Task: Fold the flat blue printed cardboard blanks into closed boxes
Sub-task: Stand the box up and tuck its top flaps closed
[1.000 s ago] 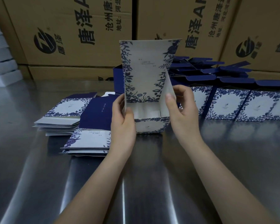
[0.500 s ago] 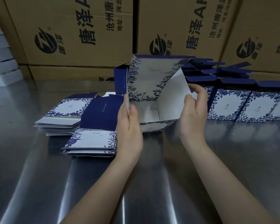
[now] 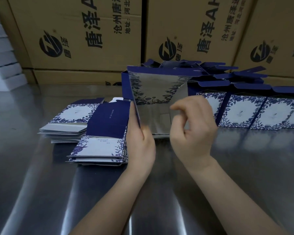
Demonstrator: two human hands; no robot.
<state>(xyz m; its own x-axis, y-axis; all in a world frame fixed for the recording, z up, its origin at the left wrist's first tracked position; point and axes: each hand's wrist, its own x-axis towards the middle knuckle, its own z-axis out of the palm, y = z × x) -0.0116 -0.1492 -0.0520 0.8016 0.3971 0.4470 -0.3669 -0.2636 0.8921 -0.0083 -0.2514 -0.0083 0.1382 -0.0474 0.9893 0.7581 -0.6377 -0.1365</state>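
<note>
Two hands on one carton. Left hand: fingers run near straight up the outer left wall of the half-formed box and close with the thumb on that wall's blue edge, a pinch that keeps it upright. Right hand: fingers curled in, index hooked toward the box. Motion blur hides whether anything sits between them, so cannot tell. Half a second ago this hand pinched the right side flap and was swinging it inward; now it is lower, in front of the flap and seemingly off its edge. A second ago the printed back panel stood tall and upright with both hands at its base. Since then its top edge has dropped and the left wall has come up. Reading: side walls being set, body taking shape, lid not yet closed, so mid-fold on this piece. The box stands on the steel table between the two hands. Just left of the left hand, two stacks of flat blanks wait unfolded. To the right, a row of erected boxes with blue lids still up. Brown shipping cartons wall off the back.
</note>
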